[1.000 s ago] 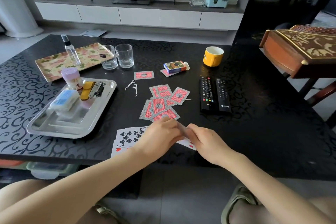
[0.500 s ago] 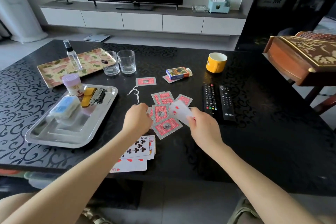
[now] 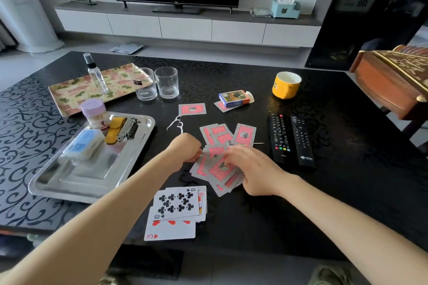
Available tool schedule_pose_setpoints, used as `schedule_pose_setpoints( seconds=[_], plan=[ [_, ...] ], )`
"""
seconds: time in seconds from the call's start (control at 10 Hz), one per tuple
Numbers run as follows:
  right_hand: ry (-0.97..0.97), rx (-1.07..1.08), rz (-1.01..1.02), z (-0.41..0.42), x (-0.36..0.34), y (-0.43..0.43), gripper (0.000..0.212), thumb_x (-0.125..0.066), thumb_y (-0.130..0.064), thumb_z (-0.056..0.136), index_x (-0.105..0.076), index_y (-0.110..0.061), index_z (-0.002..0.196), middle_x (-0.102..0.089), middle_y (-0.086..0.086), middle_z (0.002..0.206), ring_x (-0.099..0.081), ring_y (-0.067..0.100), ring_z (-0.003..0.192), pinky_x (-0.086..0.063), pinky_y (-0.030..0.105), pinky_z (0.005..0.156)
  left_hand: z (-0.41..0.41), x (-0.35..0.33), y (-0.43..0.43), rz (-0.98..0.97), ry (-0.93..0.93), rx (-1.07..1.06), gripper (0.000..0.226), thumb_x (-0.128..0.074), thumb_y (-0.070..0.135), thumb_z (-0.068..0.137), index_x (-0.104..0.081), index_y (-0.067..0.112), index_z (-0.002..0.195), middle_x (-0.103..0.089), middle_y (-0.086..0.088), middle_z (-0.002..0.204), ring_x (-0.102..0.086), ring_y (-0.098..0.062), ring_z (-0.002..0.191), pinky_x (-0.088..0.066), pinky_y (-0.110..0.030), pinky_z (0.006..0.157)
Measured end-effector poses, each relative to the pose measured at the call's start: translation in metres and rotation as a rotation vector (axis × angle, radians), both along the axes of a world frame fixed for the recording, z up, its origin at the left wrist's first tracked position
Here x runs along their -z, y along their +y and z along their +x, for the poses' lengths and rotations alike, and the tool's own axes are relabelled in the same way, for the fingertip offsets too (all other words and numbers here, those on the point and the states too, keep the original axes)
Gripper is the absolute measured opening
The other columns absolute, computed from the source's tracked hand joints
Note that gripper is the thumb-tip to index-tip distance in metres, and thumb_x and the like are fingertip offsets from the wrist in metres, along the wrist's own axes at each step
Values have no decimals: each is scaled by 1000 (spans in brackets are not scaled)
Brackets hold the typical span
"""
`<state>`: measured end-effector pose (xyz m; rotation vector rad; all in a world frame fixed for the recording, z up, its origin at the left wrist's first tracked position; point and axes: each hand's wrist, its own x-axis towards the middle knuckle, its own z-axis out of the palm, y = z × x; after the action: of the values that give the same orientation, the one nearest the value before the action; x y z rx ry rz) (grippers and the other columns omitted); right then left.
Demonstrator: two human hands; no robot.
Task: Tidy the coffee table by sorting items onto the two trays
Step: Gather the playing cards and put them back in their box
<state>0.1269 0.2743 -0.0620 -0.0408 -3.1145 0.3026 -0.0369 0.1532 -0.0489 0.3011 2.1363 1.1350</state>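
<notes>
At frame centre the face-down cards [image 3: 216, 171] lay loosely fanned, their long axes mostly slanting toward the upper right. The right hand [image 3: 253, 169] gripped them with curled fingers. The left hand [image 3: 185, 149], curled, met their left edge; its grip was unclear.

mirror-bright, smooth metal for the steel tray [image 3: 88, 176]; glossy printed finish on the floral tray [image 3: 74, 90]; slick black gloss across the desk [image 3: 347, 169]; clear glass tumblers [image 3: 166, 83]; glazed yellow mug [image 3: 286, 85]; matt black plastic remotes [image 3: 279, 139]; coated, faintly shiny paper playing cards [image 3: 245, 134].
</notes>
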Motion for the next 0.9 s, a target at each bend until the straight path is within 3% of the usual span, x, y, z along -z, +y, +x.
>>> schedule_pose_setpoints(
  seconds=[0.1, 0.2, 0.3, 0.4, 0.5, 0.6, 0.7, 0.8, 0.9],
  plan=[
    [-79, -30, 38, -6, -6, -1, 76, -56, -18, 83, -19, -25, 149, -9, -5, 158, -1, 12, 146, 2, 27, 117, 2, -3, 4, -18, -11, 107, 15, -45, -1, 92, -58, 5, 90, -60, -2, 80, -57, -11, 68, -51, -24, 71],
    [-168, -114, 62, -15, 0, -1, 86, -57, -42, 84, -3, -33, 150, 7, -9, 158, 7, 11, 145, 6, 37, 118, 10, -5, 10, -22, -26, 206, 26, -46, 1, 93, -58, -4, 115, -66, -15, 106, -63, -19, 80, -54, -23, 67],
    [-240, -119, 171, -12, 8, 3, 79, -35, -62, 86, -2, -30, 150, 2, -2, 159, 6, 15, 146, 6, 39, 118, 18, -6, 12, 10, 0, 238, 27, -46, -2, 93, -56, -6, 118, -63, -20, 116, -66, -27, 97, -56, -28, 77],
    [-194, -48, 226, 3, 18, 0, 83, -6, -74, 83, -17, -25, 150, -13, 4, 158, -5, 23, 146, -5, 40, 116, 26, -8, 7, -13, 214, 283, 29, -43, -5, 90, -61, 1, 111, -66, -17, 112, -63, -30, 104, -52, -37, 91],
    [-82, -6, 206, 23, 30, -11, 74, -6, -64, 92, -40, -20, 141, -41, 7, 146, -36, 29, 136, -33, 45, 107, 37, -10, 0, -27, 493, 348, 37, -38, -5, 86, -65, 10, 107, -66, -6, 110, -60, -22, 103, -48, -30, 92],
    [7, 83, 207, 40, 33, -17, 69, -10, -60, 96, -46, -17, 136, -54, 6, 134, -50, 27, 124, -40, 46, 101, 58, -13, -9, 4, 667, 477, 35, -38, 1, 91, -65, 13, 110, -64, 0, 112, -58, -17, 106, -43, -22, 88],
    [-10, 95, 166, 50, 26, -18, 83, -10, -73, 88, -24, -18, 148, -32, 5, 151, -23, 23, 142, -9, 53, 116, 78, -7, -26, 104, 884, 606, 26, -47, 15, 93, -66, 15, 110, -65, 2, 110, -57, -15, 103, -37, -16, 87],
    [-278, 67, 67, 66, 15, -21, 108, -14, -89, 69, 6, -22, 150, 8, 1, 159, 16, 13, 144, 12, 51, 115, 93, 6, -43, 107, 988, 776, 35, -55, 25, 87, -60, 19, 122, -61, 4, 118, -52, -14, 111, -37, -24, 99],
    [-398, 24, 185, 80, 10, -26, 118, -42, -87, 64, 19, -27, 146, 19, 2, 156, 24, 18, 142, 11, 52, 115, 96, 10, -52, 2, 976, 830, 47, -53, 18, 85, -52, 21, 131, -53, 3, 129, -43, -16, 122, -34, -27, 105]
  ],
)
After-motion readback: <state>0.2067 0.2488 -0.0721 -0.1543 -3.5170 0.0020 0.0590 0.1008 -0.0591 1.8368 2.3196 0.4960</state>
